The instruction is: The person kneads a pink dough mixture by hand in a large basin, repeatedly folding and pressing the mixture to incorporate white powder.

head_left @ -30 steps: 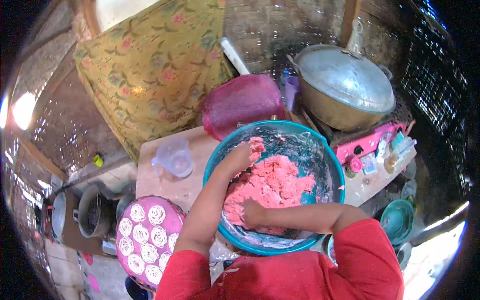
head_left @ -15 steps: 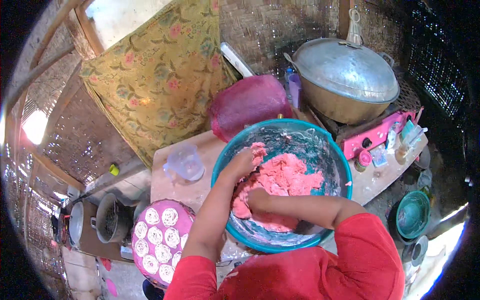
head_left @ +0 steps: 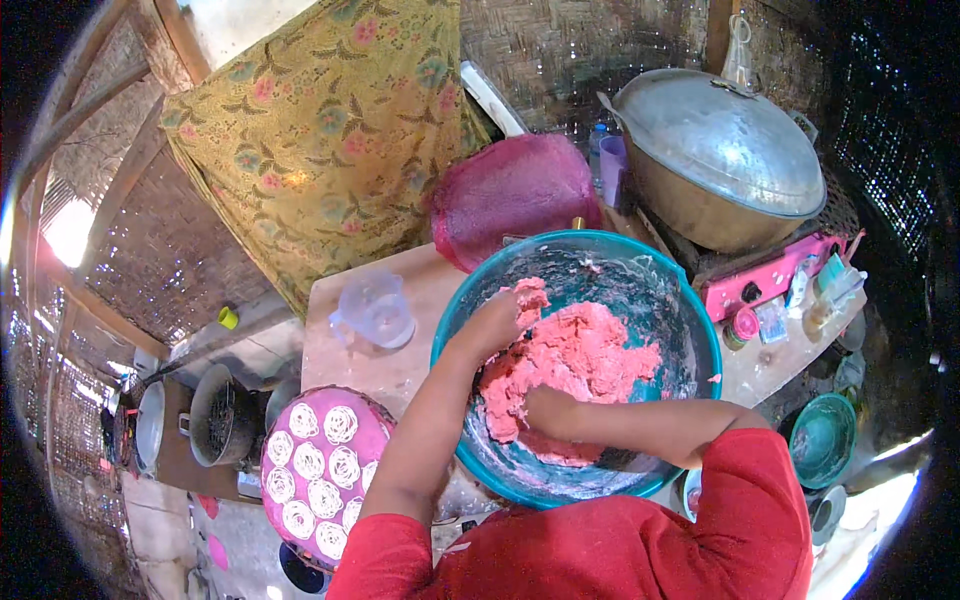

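Observation:
A large teal basin [head_left: 703,340] holds a rough mass of pink dough [head_left: 590,340], its inner wall smeared with pale residue. At the basin's left side, my left hand [head_left: 492,328] is closed round a lump of the dough that sticks out past the fingers. My right hand [head_left: 552,412] presses into the near part of the mass; its fingers are sunk in the dough and hidden. Both forearms reach over the basin's near rim.
A clear plastic jug [head_left: 375,310] stands left of the basin on the wooden table [head_left: 330,365]. Behind sits a dark pink bundle [head_left: 515,195]. A big lidded pot [head_left: 715,150] rests on a pink stove [head_left: 765,280] at the right. A patterned round stool [head_left: 322,465] is near left.
My right hand has shifted slightly right and away from the left side of the dough. My left hand still grips its lump. The whole view has shifted a little.

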Demonstrator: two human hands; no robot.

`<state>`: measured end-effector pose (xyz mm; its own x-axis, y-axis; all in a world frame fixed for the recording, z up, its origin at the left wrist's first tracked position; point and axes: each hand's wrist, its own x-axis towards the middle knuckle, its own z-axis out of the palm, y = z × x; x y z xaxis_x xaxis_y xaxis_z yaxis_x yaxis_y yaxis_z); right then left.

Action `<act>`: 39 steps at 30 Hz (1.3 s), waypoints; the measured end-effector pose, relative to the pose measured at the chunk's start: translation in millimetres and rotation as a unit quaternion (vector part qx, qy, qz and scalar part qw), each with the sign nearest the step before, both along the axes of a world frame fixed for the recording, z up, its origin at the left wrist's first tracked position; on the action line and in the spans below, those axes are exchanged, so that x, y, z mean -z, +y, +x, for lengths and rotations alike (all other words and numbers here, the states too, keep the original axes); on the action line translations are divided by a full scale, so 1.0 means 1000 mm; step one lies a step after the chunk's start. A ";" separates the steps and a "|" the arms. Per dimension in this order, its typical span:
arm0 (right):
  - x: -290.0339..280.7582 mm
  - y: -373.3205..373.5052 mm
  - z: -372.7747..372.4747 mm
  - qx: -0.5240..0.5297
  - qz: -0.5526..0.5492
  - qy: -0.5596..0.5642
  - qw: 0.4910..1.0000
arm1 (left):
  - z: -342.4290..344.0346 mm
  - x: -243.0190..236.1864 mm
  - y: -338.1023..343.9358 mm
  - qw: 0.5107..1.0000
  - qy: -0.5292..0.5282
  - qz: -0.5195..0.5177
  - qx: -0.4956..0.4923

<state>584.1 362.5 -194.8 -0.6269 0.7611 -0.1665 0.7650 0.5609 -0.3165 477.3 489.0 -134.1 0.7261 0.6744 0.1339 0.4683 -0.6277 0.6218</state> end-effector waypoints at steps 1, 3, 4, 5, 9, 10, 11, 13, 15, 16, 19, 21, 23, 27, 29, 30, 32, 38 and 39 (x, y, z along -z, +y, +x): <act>-0.002 -0.001 0.003 -0.053 0.048 -0.014 0.997 | 0.002 0.000 0.001 0.999 0.020 0.047 0.002; 0.016 0.005 0.000 -0.012 0.055 0.001 0.998 | 0.005 0.000 0.001 1.000 -0.002 0.024 0.009; 0.025 0.010 0.000 0.026 0.070 0.012 0.997 | 0.007 0.000 0.002 1.000 -0.026 0.008 0.013; 0.027 0.017 -0.003 -0.001 0.064 -0.015 0.998 | 0.004 0.003 0.004 0.997 -0.024 0.064 0.024; 0.037 0.033 -0.015 0.086 0.051 -0.042 0.994 | 0.003 0.012 0.006 0.998 -0.034 0.056 0.017; 0.033 0.036 -0.014 0.065 0.042 -0.051 0.996 | 0.003 0.014 0.006 0.998 -0.020 0.054 0.016; 0.029 0.038 -0.013 0.046 0.034 -0.060 0.997 | 0.003 0.016 0.006 0.999 -0.007 0.051 0.016; 0.042 0.041 -0.010 0.018 0.021 -0.074 0.997 | 0.005 0.018 0.007 0.999 -0.008 0.049 0.018; 0.048 0.033 -0.009 -0.033 0.080 -0.088 0.992 | 0.003 0.022 0.007 0.993 -0.025 0.108 0.041; 0.037 0.029 -0.011 -0.033 0.085 -0.088 0.992 | 0.002 0.022 0.007 0.992 -0.025 0.113 0.041; 0.018 0.022 -0.018 0.021 0.074 -0.105 0.992 | 0.006 0.014 0.000 0.999 0.007 0.051 0.020; 0.027 0.032 -0.009 0.043 0.069 -0.084 0.993 | 0.014 0.009 -0.002 0.999 0.008 0.035 0.021; 0.025 0.033 -0.010 0.047 0.059 -0.064 0.995 | 0.005 0.019 0.004 0.991 0.055 0.112 0.040; 0.001 0.022 -0.011 -0.015 0.047 -0.096 0.994 | 0.003 0.028 0.007 0.990 0.043 0.121 0.054; -0.008 0.026 -0.008 -0.016 0.041 -0.103 0.994 | 0.007 0.017 0.000 0.999 0.030 0.017 0.018; -0.012 0.030 -0.003 -0.029 0.019 -0.104 0.994 | 0.008 0.017 -0.001 0.999 0.032 0.021 0.017; -0.021 0.040 0.004 -0.063 -0.024 -0.102 0.992 | 0.004 0.015 -0.006 0.998 -0.017 0.055 0.008; -0.077 0.090 0.081 -0.089 -0.109 0.026 0.990 | 0.020 -0.009 -0.004 0.973 -0.177 0.145 -0.036; -0.083 0.100 0.096 -0.090 -0.061 0.056 0.992 | 0.023 -0.012 -0.004 0.958 -0.264 0.094 -0.065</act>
<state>679.6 462.6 -111.3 -0.7712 0.6130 -0.1718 0.6113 0.6380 -0.4683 499.9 485.0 -122.4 0.4358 0.6824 0.5868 0.2023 -0.7096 0.6749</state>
